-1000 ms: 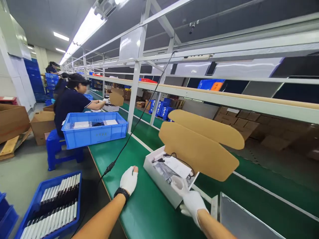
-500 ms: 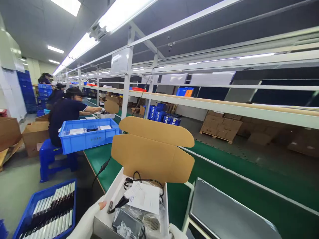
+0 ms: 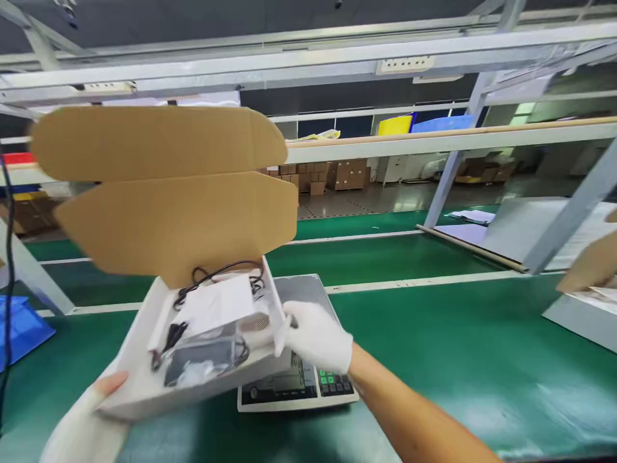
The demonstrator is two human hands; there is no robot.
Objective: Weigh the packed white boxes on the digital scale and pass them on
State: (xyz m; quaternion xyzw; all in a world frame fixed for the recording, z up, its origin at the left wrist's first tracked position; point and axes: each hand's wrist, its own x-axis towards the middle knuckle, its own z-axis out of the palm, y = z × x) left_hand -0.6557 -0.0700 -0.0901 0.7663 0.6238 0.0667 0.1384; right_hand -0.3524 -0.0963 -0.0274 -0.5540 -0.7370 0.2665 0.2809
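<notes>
From where I stand, one open box (image 3: 193, 393) is held between the two hands: the left hand (image 3: 89, 415) clasps its near left corner, thumb on top and fingers hidden from me, and the right hand (image 3: 315, 334) is closed around the opposite wall. I judge it stiff and rather light, with loose contents which may slide, so it is better taken low at both sides and kept level. Inside I count one white paper (image 3: 216, 302), one dark power brick (image 3: 207, 357), and black cable (image 3: 224, 267) in uncertain number; one scale (image 3: 279, 397) is below the right hand, one other box (image 3: 581, 318) well to its right.
</notes>
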